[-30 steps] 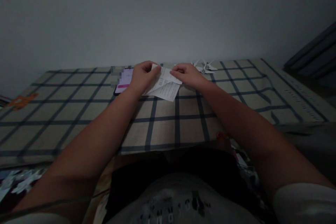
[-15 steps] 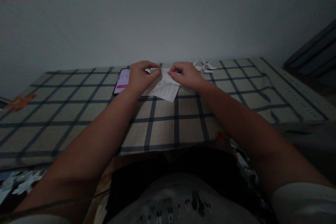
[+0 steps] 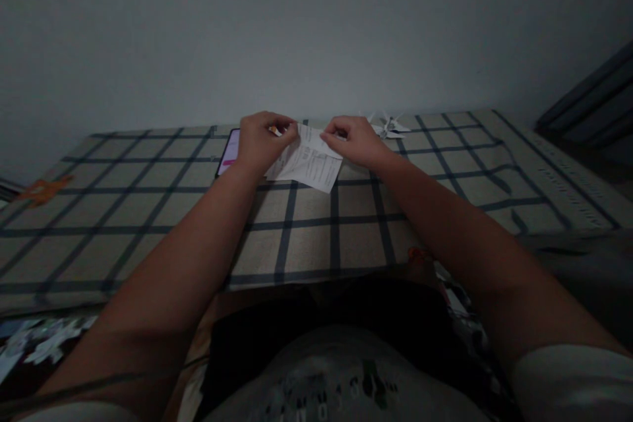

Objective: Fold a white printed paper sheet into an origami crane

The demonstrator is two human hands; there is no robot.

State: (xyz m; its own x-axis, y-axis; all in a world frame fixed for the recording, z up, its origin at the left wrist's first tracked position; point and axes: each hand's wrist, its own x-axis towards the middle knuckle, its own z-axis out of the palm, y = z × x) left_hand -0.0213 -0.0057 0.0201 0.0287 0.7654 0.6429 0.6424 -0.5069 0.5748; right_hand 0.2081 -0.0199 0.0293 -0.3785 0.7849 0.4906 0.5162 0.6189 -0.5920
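Between my hands is a sheet of paper with printed lines, its upper part folded over and one corner pointing toward me. My left hand pinches its upper left edge between thumb and fingertips. On the other side, my right hand grips the folded upper right part, thumb and index finger pressed together. A phone with a lit screen and a pink bar lies just left of my left hand, which partly covers it. Behind my right hand sit white folded-paper figures with pointed tips.
A checked cloth covers the table, which meets a plain wall at the back. An orange item lies at the far left. My legs and shirt are below the near table edge.
The paper's folded upper part looks lifted and more tilted, showing more of its face between my hands. My left hand has shifted slightly left; my right hand stays nearly in place.
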